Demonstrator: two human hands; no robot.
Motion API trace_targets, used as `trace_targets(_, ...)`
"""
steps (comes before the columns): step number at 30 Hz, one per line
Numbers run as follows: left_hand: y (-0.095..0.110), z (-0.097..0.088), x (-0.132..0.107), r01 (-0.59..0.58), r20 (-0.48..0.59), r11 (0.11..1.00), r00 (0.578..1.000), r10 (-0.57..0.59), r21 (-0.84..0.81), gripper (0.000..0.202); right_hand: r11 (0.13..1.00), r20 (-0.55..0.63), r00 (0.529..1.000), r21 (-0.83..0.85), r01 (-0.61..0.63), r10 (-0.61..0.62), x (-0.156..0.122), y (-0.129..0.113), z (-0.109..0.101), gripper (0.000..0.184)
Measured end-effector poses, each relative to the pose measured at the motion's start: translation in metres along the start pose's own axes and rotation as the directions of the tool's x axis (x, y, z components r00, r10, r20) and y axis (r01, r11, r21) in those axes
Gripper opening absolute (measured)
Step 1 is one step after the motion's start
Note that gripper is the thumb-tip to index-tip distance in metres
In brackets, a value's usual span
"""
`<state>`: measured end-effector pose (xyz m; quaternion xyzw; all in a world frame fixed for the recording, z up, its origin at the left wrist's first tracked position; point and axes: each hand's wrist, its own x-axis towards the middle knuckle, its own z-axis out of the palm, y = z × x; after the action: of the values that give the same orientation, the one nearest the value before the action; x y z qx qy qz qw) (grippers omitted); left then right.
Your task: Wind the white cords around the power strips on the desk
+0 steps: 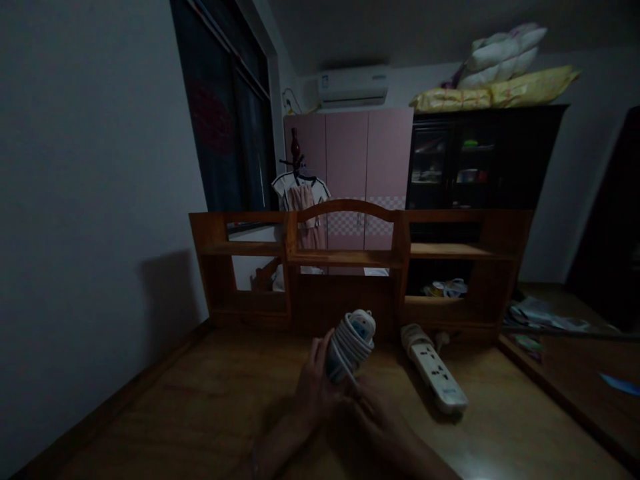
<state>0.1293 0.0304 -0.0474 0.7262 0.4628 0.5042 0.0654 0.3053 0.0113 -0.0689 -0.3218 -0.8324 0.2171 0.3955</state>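
Pretty dim in here, but here's what's going on. The left hand [314, 387] is gripping a cord-wrapped white plastic power strip [351, 341] by its lower end, with the fingers curling around its left side. The strip is tilting up and away from the person, and a bluish patch is showing at its top end. The white cord is sitting in tight loops around the body.

The right hand [376, 415] is sitting just below and to the right of the strip, pressing up against the left hand at the strip's bottom end. So the two hands are together. It's too dark to tell whether the right fingers are actually pinching the cord or only touching it.

All of this is hovering just over the middle of the brown wooden desk [200, 413], right in front of the low brown wooden shelf unit [345, 257] standing along the desk's back edge.

A bare white plastic power strip [434, 368] is lying flat on the desk to the right of the hands, near but not touching them. It's running diagonally with its far end pointing toward the shelf unit.

Behind the desk, a pink wardrobe [367, 160] and a dark glass-fronted cabinet [480, 160] are standing side by side, with a white wall air conditioner [353, 87] hanging above the wardrobe.
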Motion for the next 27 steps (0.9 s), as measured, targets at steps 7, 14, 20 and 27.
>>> trace_targets(7, -0.027, -0.007, -0.004, -0.109, 0.124, 0.939, 0.990, 0.071, 0.327, 0.078, 0.953, -0.196, 0.981, -0.298, -0.054, -0.006, -0.005, 0.023, -0.016, 0.026)
trace_targets(14, -0.024, -0.004, -0.010, -0.329, 0.285, 0.888, 0.928, 0.241, 0.322, 0.068, 0.945, -0.501, 0.808, 0.070, -0.320, 0.311, 0.006, 0.022, -0.058, 0.036)
trace_targets(20, -0.017, 0.001, -0.019, -0.064, 0.117, 0.995, 0.992, 0.054, 0.081, 0.066, 0.610, -0.160, 0.731, 0.681, -0.404, 0.663, 0.010, 0.036, -0.048, 0.041)
trace_targets(27, -0.029, -0.002, -0.009, 0.353, -0.031, 0.934, 0.934, -0.355, -0.056, 0.056, 0.654, -0.011, 0.790, 0.568, -0.500, 0.614, 0.003, 0.042, -0.019, 0.047)
